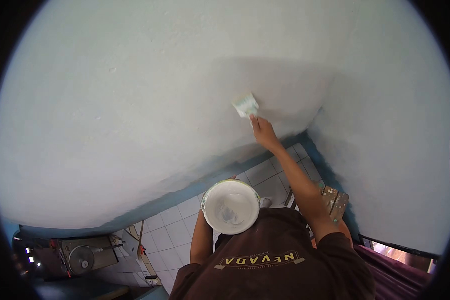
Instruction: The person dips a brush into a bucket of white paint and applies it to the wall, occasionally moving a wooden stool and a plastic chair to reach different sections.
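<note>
Gripping brush (246, 105) above right hand (263, 132) fingers, bristles on wall (135, 100)

one head cam, fisheye, looks steeply down from above, close to wall (135, 100) corner, floor (175, 230) far below.

Home room: painted wall (135, 100), tiled floor (175, 230)

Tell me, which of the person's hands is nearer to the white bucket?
The left. The left hand holds the white bucket at its rim, close to the chest. The right hand is stretched well above it, pressing a paintbrush against the wall.
</note>
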Demonstrator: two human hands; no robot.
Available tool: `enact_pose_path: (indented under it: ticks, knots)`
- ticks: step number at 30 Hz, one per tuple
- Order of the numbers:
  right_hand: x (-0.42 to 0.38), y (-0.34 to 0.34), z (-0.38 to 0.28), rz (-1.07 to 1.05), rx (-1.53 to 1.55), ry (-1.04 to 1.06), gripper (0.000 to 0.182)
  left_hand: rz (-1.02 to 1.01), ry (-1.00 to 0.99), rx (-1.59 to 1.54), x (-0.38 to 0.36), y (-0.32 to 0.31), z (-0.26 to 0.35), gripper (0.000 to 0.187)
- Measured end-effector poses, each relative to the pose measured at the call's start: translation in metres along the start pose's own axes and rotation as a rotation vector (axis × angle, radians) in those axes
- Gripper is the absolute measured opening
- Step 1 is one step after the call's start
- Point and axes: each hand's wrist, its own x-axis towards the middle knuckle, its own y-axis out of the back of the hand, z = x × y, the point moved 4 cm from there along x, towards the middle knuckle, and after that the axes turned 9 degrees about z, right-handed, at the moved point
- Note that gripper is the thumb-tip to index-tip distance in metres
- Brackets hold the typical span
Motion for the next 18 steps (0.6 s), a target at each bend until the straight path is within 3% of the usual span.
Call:
enact_pose_path:
  ticks: [1,3,4,6,7,9,13,15,18]
  knots:
    - [-0.006,-0.006,0.036,0.035,-0.084,0.032,0.052,0.000,0.000,-0.003,0.011,0.014,-0.007,0.025]
    - [-0.034,-0.008,0.070,-0.156,0.070,-0.503,0.048,-0.280,-0.042,-0.099,0.051,0.050,-0.023,0.046]
    - [-0.038,-0.010,0.086,-0.164,0.066,-0.505,0.048,-0.275,-0.041,-0.107,0.061,0.060,-0.028,0.046]
    - [-0.047,-0.020,0.128,-0.238,0.071,-0.734,0.047,-0.466,0.166,-0.286,0.071,0.062,-0.038,0.047]
    - [-0.040,-0.017,0.111,-0.237,0.068,-0.731,0.047,-0.470,0.164,-0.288,0.068,0.050,-0.033,0.047]
    - [-0.016,-0.001,0.017,-0.232,0.087,-0.455,0.045,0.038,0.057,0.035,0.055,0.035,-0.024,0.026]
    - [0.016,0.032,-0.143,-0.187,0.351,-0.181,0.048,-0.037,0.047,0.009,0.036,0.033,-0.017,0.025]
    - [0.019,0.045,-0.188,-0.127,0.317,-0.100,0.050,-0.030,-0.084,0.043,0.023,0.026,-0.008,0.029]
    - [0.027,0.032,-0.165,-0.060,0.197,-0.025,0.053,-0.117,0.099,0.043,0.059,0.056,-0.029,0.037]
